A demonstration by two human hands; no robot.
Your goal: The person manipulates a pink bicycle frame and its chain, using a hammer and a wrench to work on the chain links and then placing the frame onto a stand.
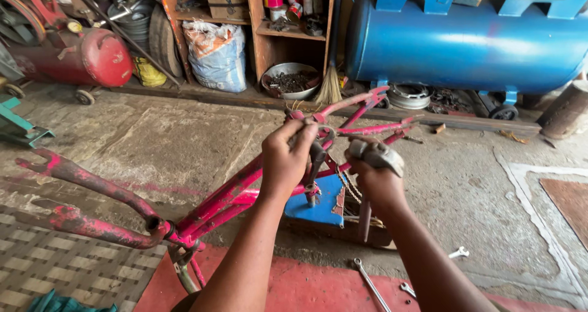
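The landmark here is the pink bicycle frame [233,195], bare of wheels and lying across the concrete floor [184,134]; its long axis runs from the fork ends at the near left, up and away to the rear stays at the far right; both hands meet at the far end of that line, around the middle of the frame where the tubes join.

The left hand [286,159] is curled tight over a dark upright part of the frame, fingers wrapped round it, thumb side toward the camera; it sits directly on the frame, just left of the right hand. The right hand [376,177] is closed round a grey metal hammer head [380,154], whose handle [365,217] hangs down from the fist toward the floor; this hand is just beside the frame on its right, and whether the hammer touches the tube I cannot tell. Both are about equally near the joint.

Below the frame's middle stands a low blue block [318,205]; a chain [349,186] dangles beside it. Nearer than the frame, on the red mat [294,287], lie spanners [370,284].

Beyond the frame, a metal basin [291,79] under the wooden shelves [288,30] holds dark small scrap; a filled sack [215,54] stands left of it; a blue tank [465,39] lies to the right.
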